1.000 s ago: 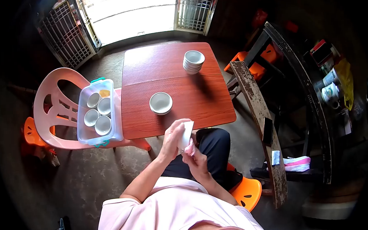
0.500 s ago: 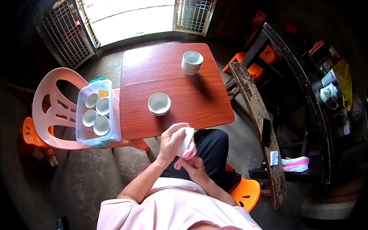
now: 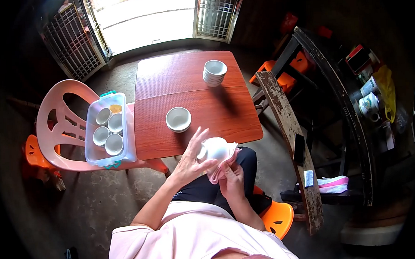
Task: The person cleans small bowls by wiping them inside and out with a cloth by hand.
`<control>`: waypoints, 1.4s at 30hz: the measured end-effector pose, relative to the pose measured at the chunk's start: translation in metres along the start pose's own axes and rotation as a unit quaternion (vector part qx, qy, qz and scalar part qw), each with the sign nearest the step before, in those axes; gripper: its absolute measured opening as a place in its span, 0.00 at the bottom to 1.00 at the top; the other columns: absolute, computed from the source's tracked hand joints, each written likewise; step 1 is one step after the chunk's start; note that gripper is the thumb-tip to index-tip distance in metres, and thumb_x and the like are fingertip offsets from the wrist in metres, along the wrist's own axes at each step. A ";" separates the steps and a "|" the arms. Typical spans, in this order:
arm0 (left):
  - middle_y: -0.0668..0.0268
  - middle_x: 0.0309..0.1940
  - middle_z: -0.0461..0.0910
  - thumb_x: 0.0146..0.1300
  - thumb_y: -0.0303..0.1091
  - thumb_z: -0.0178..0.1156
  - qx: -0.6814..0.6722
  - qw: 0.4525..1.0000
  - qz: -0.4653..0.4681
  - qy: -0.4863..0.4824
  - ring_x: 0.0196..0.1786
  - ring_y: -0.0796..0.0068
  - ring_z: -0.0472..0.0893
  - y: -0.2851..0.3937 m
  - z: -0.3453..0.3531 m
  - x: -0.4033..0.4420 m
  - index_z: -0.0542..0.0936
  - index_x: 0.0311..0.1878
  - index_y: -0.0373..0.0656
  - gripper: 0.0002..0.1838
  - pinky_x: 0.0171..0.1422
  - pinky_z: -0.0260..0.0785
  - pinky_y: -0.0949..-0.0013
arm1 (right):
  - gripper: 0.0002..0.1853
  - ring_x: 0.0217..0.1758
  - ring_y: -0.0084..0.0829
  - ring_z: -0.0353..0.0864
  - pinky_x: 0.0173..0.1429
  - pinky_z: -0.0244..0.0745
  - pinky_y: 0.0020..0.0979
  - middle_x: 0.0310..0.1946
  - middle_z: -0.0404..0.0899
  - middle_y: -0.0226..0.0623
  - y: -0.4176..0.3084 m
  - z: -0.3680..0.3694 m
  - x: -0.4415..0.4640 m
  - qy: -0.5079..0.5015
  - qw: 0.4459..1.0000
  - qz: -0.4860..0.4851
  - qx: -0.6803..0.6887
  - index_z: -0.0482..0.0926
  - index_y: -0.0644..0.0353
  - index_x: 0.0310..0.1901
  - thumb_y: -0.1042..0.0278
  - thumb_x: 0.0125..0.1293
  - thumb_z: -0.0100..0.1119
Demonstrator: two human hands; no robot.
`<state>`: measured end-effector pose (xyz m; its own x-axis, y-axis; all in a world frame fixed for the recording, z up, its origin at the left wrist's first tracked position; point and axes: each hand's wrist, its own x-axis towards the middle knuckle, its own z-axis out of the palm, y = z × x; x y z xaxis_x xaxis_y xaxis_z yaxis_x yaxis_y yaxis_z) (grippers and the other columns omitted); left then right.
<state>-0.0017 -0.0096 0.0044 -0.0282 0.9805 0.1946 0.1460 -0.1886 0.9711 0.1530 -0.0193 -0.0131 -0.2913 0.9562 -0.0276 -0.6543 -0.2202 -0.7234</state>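
Note:
A white bowl [image 3: 216, 148] is tipped on its side above my lap, its foot turned toward my left hand [image 3: 190, 160]. That hand has its fingers spread around the foot; whether the palm touches the bowl is hard to tell. My right hand [image 3: 232, 177] pinches a pink cloth [image 3: 215, 174] against the bowl's rim and holds the bowl through it. On the red-brown table [image 3: 192, 100], a short stack of white bowls [image 3: 178, 119] stands near the front edge. A taller stack of bowls [image 3: 215, 73] stands at the far right.
On the pink chair [image 3: 60, 103] to the left rests a clear plastic box [image 3: 129, 133] with several white bowls inside. To the right runs a worn wooden bench [image 3: 285, 117] carrying a phone [image 3: 299, 148]. An orange stool [image 3: 278, 219] is beneath me.
The bowl has turned so its foot faces left. My left hand has gone from gripping it to spread fingers. My right hand has risen with the cloth to the rim.

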 end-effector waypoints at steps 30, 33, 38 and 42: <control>0.57 0.30 0.83 0.67 0.43 0.53 -0.507 0.789 -0.345 0.019 0.30 0.73 0.82 -0.008 -0.002 0.000 0.80 0.42 0.33 0.19 0.31 0.76 0.73 | 0.33 0.74 0.49 0.56 0.78 0.30 0.54 0.64 0.66 0.51 0.034 -0.027 0.002 -0.315 0.571 -0.256 -0.713 0.64 0.61 0.65 0.46 0.67 0.53; 0.61 0.27 0.83 0.67 0.43 0.54 -0.470 0.829 -0.303 -0.004 0.30 0.77 0.82 -0.029 -0.005 -0.008 0.80 0.41 0.33 0.18 0.31 0.75 0.74 | 0.34 0.74 0.45 0.57 0.78 0.29 0.53 0.63 0.67 0.51 0.045 -0.035 0.005 -0.257 0.568 -0.216 -0.751 0.64 0.60 0.65 0.40 0.70 0.43; 0.63 0.32 0.83 0.68 0.41 0.53 -0.319 0.917 -0.223 0.084 0.31 0.81 0.81 -0.025 0.004 -0.005 0.81 0.45 0.35 0.17 0.35 0.75 0.76 | 0.30 0.58 0.43 0.75 0.64 0.64 0.46 0.52 0.75 0.52 0.051 -0.044 -0.014 -0.284 0.742 -0.117 -0.596 0.69 0.65 0.56 0.42 0.70 0.45; 0.57 0.45 0.80 0.65 0.37 0.55 -0.120 0.984 -0.032 0.129 0.50 0.69 0.79 -0.046 0.015 -0.014 0.79 0.49 0.34 0.17 0.56 0.70 0.66 | 0.21 0.43 0.31 0.81 0.42 0.77 0.33 0.46 0.79 0.41 0.019 -0.015 -0.002 -0.071 0.971 0.175 0.149 0.71 0.62 0.53 0.51 0.75 0.39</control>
<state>0.0066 -0.0134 -0.0449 -0.2849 0.9497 0.1301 -0.1004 -0.1645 0.9812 0.1514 -0.0228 -0.0374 -0.6121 0.7808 -0.1250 -0.6642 -0.5934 -0.4547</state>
